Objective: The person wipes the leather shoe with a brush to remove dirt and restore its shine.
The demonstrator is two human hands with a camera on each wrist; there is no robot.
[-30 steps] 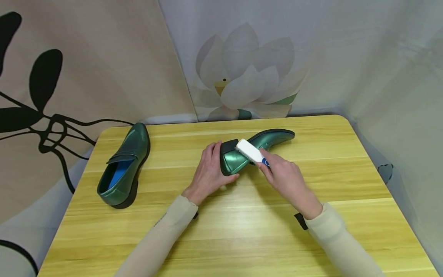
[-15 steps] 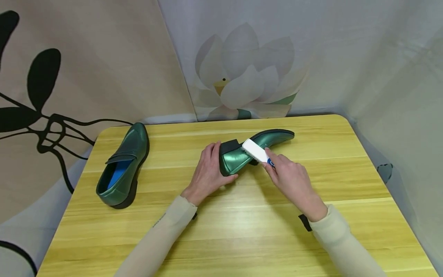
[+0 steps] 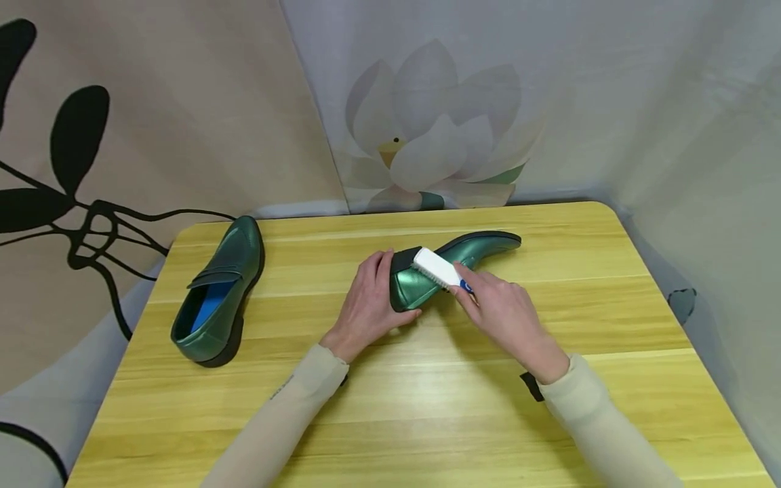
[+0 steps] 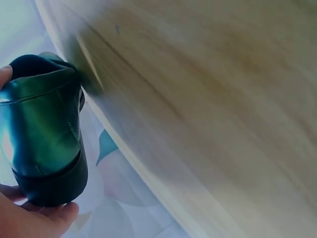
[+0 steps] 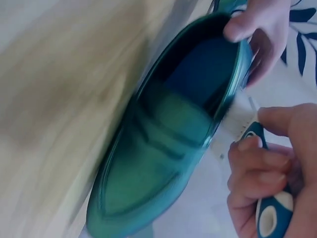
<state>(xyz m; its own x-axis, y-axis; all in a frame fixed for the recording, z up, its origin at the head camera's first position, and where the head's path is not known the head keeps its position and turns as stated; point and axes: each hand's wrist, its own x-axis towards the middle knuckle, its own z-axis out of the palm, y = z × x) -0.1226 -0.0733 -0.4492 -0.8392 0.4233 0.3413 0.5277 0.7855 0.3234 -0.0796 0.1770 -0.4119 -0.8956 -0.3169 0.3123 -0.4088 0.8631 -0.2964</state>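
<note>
A shiny green loafer [image 3: 410, 287] with a black sole lies tipped on its side near the middle of the table. My left hand [image 3: 367, 306] grips its heel end, thumb at the opening and fingers at the heel in the left wrist view. In my right hand [image 3: 503, 315] is a white brush [image 3: 436, 268] with a blue-and-white handle [image 5: 275, 213], fingers curled round that handle. The brush's bristles lie against the side of the shoe, close to the heel. From the right wrist view the loafer's blue insole [image 5: 205, 74] shows inside the opening.
The matching green loafer [image 3: 228, 278] stands upright at the left of the wooden table [image 3: 427, 420], toe pointing to the back. Behind the table hangs a pale curtain [image 3: 244, 102] with a flower print.
The brush first slid toward the toe along the shoe's side, then came back toward the heel. My left hand keeps its grip on the loafer, which has barely shifted.
</note>
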